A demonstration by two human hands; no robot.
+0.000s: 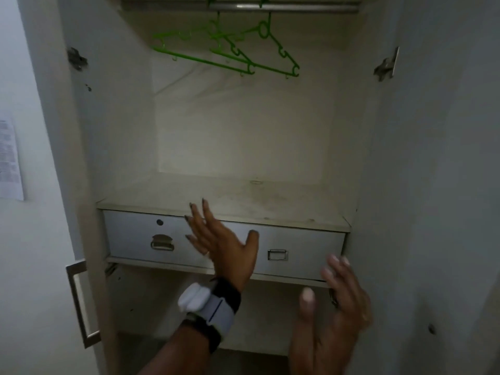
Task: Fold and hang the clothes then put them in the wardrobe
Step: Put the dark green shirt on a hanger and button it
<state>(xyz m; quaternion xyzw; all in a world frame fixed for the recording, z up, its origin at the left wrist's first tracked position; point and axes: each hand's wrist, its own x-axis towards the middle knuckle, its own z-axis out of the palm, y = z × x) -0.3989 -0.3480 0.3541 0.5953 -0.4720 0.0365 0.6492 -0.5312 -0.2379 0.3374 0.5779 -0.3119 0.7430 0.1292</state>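
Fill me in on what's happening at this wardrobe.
A person stands at the open wardrobe, both hands empty and spread. The left hand is raised in front of the closed drawer; the right hand is lower, near the drawer's right end. Two green hangers hang bare on the rail. No clothes are in view.

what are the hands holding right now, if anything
Nothing. The left hand and right hand are both open and empty in front of the drawer.

Bright green hangers (230, 50) hang from a silver rail (297, 7), top centre. Cream wardrobe interior (243, 136); grey drawer front (130, 234), mid-frame. White and black wristband (213, 307), lower centre.
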